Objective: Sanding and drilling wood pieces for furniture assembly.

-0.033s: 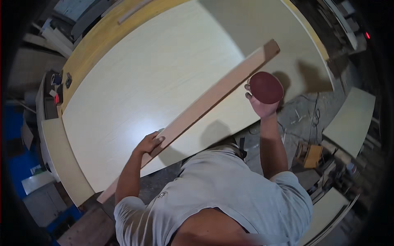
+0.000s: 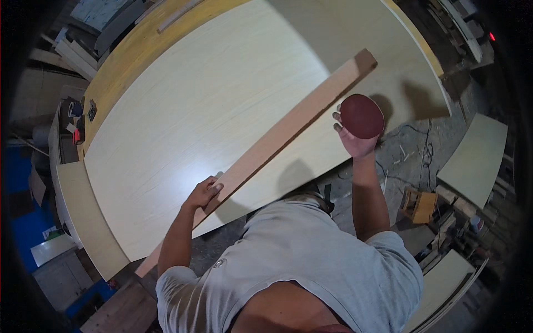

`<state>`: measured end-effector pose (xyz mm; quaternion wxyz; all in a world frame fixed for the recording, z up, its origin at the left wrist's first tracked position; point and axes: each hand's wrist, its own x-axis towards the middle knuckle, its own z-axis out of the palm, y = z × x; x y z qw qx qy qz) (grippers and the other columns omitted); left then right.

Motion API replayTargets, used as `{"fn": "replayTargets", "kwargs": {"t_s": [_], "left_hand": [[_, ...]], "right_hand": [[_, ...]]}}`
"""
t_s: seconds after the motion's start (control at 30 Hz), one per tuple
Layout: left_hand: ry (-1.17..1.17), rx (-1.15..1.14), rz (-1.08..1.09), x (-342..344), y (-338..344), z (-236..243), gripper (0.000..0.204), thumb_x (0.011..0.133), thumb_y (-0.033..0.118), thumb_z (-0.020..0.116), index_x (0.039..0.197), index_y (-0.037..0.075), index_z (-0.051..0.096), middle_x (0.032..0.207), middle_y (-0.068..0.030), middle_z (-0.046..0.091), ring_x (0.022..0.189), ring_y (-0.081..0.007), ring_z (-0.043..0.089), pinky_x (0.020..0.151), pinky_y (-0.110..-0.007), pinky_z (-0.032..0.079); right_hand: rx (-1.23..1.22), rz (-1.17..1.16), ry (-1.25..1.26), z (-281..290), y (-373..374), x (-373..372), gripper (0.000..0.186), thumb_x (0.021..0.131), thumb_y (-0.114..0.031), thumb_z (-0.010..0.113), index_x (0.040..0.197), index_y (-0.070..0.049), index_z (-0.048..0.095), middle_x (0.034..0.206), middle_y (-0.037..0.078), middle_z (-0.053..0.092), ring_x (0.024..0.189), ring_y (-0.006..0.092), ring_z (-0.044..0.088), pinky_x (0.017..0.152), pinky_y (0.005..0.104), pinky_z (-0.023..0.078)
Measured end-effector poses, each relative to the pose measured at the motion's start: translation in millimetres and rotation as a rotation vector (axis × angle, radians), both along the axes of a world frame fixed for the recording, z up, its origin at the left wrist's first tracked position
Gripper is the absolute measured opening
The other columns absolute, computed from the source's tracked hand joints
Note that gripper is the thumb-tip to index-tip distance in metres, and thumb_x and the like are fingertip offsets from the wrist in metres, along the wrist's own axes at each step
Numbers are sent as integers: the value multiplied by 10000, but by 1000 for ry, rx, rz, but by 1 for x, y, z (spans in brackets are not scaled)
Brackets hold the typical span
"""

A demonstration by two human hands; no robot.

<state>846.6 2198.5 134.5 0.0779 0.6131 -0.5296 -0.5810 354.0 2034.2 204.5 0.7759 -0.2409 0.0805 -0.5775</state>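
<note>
The left hand [image 2: 204,193] is gripping a long wooden strip [image 2: 288,130], with the thumb pressing on its upper face and the other fingers bending over its far side. The right hand [image 2: 358,145] is holding up a round, dark red sanding disc [image 2: 362,116], whose flat red face is turning toward the camera. The disc is hiding most of this hand; two fingertips are showing at its left edge, so I cannot tell how tightly the hand is closing.

The wooden strip is running diagonally, from below the left forearm up to the far right, and its lower end is reaching past the near edge of a large pale panel [image 2: 211,116]. The disc is appearing just beside the strip, near its upper end.

The panel is lying on a yellowish desk [image 2: 125,64], which is showing along the far side. There a thin wooden stick [image 2: 179,15] is lying. At the left, a narrow pale board [image 2: 89,222] is standing out beside the panel. At the right, a black cable [image 2: 428,150] is trailing on the floor, near a small wooden stool [image 2: 419,206] and another pale board [image 2: 474,158].
</note>
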Motion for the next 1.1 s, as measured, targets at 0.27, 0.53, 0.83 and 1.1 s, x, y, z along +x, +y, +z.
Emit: {"fn": "replayTargets", "kwargs": {"t_s": [0.27,0.53,0.83,1.1], "left_hand": [[-289,-260,71,-25,29,2,490,936,487,562,1264,123,578,956,-203,667,893,-291,660,803,-389,503],[-685,-555,-8,-46,51,-16,644,836,482,685,1374,179,505,1169,-120,491,1101,-288,452,975,-442,339],[-582,-614,22,-37,54,-11,728,733,393,782,1335,106,489,1239,-133,501,1136,-325,458,991,-459,370],[-586,-591,13,-38,45,-17,735,699,356,804,1320,107,500,1229,-134,511,1155,-325,457,1003,-461,368]], "right_hand": [[121,-619,1145,-19,-10,6,341,877,-349,691,1005,-49,590,974,81,613,888,218,612,787,370,506],[-258,-789,2367,-92,-77,56,454,802,-484,720,983,-74,650,966,181,619,959,377,570,786,474,470],[-806,-207,2152,-140,16,202,481,765,-460,692,1075,-95,648,1097,183,641,1096,369,574,1028,533,373],[-518,-137,2343,-114,-97,123,418,746,-407,692,1008,-81,673,926,152,699,849,326,681,744,487,525]]}}
